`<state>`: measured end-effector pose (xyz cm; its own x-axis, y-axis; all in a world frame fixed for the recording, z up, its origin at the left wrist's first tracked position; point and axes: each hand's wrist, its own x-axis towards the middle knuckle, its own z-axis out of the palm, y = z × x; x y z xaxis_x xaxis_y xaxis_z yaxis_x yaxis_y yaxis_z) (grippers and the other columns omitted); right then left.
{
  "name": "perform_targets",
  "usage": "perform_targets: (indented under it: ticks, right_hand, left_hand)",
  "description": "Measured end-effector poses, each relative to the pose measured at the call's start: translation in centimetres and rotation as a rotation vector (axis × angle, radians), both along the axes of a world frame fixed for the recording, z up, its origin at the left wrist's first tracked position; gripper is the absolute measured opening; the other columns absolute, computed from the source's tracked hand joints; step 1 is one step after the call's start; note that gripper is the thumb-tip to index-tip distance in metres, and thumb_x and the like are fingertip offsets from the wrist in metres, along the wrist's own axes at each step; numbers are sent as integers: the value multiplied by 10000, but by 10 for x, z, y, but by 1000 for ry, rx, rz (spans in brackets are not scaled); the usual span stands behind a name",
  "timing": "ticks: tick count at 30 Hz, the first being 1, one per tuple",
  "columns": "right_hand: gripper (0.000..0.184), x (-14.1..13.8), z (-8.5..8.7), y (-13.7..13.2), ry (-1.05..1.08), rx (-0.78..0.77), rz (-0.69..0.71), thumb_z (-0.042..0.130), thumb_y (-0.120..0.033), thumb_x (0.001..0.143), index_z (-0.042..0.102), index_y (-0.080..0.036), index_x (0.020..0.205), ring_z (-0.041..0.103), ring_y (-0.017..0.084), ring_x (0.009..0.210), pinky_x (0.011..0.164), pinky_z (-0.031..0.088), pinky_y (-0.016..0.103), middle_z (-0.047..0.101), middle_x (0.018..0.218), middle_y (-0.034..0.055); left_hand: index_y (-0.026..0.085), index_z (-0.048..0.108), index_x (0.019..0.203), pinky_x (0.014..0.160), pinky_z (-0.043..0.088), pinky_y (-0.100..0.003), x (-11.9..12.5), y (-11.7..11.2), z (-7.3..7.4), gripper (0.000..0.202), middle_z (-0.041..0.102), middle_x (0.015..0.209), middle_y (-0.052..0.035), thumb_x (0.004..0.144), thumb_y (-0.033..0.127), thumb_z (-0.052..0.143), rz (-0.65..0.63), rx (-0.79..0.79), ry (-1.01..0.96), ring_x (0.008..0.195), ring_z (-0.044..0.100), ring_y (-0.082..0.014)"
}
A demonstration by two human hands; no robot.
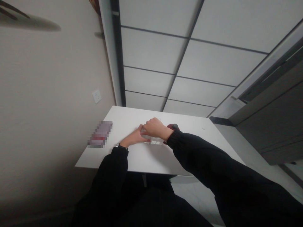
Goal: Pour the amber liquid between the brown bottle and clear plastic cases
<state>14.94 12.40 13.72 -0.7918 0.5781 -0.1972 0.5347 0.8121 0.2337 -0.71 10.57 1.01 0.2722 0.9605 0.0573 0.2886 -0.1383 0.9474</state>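
A clear, see-through container (pixel 156 141) is on the white table (pixel 139 157), partly covered by my hands. My left hand (pixel 136 136) wraps around its left side, thumb and fingers pressed against it. Above the container, my right hand (pixel 154 127) is closed with the fingers bent down at its top; what the fingertips grip is hidden. Just beyond my right wrist stands a dark red object with a grey top (pixel 174 126), mostly covered by the sleeve.
A blurred-out, pinkish flat item (pixel 100 134) lies at the table's left edge. A wall with a socket (pixel 97 96) rises on the left. White panels with dark strips (pixel 151 50) stand behind the table. Grey cabinetry (pixel 272 126) is at the right.
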Motion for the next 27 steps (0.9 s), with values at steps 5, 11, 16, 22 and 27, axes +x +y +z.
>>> perform_targets:
  ticks: [5, 11, 16, 22, 27]
  right_hand:
    - [339, -4, -1, -2, -13, -21, -11, 522, -281, 1046, 710, -95, 1259, 781, 306, 1052, 808, 521, 355, 806, 1119, 206]
    - [388, -5, 1, -5, -22, -19, -40, 555, -327, 1033, 680, -82, 1307, 777, 322, 1075, 812, 532, 368, 796, 1165, 216]
    - [379, -3, 5, -7, -36, -14, -55, 496, -341, 1069, 738, -72, 1180, 770, 334, 1098, 851, 533, 383, 797, 1115, 242]
    - [325, -3, 7, -6, -38, -21, -37, 579, -296, 1032, 717, -98, 1249, 769, 324, 1094, 848, 531, 370, 802, 1118, 217]
    - [311, -4, 5, -7, -16, -25, -29, 578, -255, 1023, 720, -98, 1251, 779, 305, 1054, 825, 543, 357, 800, 1145, 208]
  left_hand:
    - [231, 530, 1291, 1077, 535, -526, 1, -1, 2, 804, 723, 1275, -101, 614, 304, 956, -8, -2, -12, 1211, 688, -339]
    - [220, 500, 1316, 1077, 529, -520, 1, 0, 3, 864, 689, 1337, -142, 595, 319, 967, 2, -3, -5, 1271, 659, -367]
    - [226, 511, 1265, 1059, 534, -522, 1, -1, 5, 796, 689, 1314, -138, 616, 346, 956, 1, -16, 6, 1255, 665, -368]
    - [235, 525, 1249, 1128, 472, -549, 0, -1, 5, 795, 659, 1339, -120, 591, 370, 949, 25, 0, 47, 1288, 623, -381]
    - [234, 510, 1292, 1123, 480, -516, 0, 1, 3, 826, 640, 1383, -128, 608, 387, 947, 26, 9, 69, 1311, 607, -366]
